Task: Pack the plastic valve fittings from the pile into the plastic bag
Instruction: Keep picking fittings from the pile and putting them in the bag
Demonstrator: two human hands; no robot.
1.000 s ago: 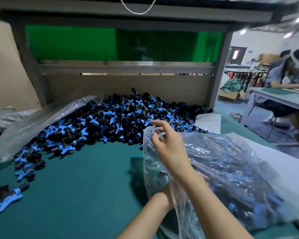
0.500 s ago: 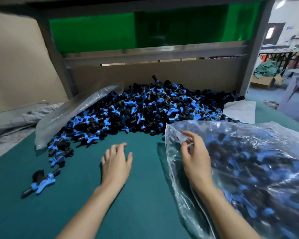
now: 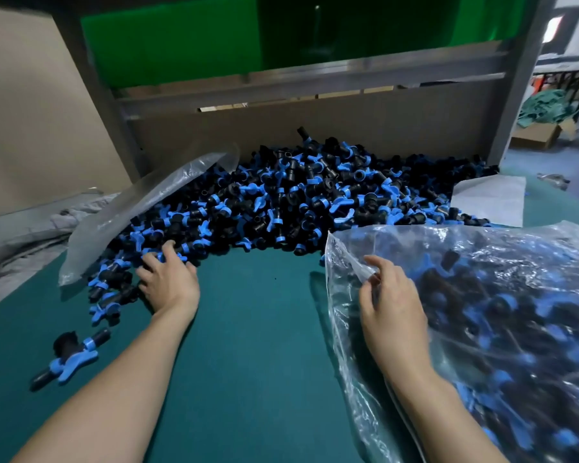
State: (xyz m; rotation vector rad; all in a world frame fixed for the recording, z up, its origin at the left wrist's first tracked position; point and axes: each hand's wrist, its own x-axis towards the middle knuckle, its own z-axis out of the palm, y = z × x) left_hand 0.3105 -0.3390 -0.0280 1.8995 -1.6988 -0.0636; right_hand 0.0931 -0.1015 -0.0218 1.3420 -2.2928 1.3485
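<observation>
Scoop step — left hand [image 3: 169,282] on black-and-blue plastic valve fittings [image 3: 315,202], grip unclear | right hand [image 3: 390,302] pinches clear plastic bag [image 3: 348,248] rim | next: clench, carry rightward to bag

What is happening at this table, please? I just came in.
A person is packing black-and-blue valve fittings from a pile into a clear plastic bag. The left hand reaches into the pile's near edge, fingers on the fittings; whether it grips one is unclear. The right hand pinches the bag's open edge. The bag holds many fittings, and many remain on the green table.
</observation>
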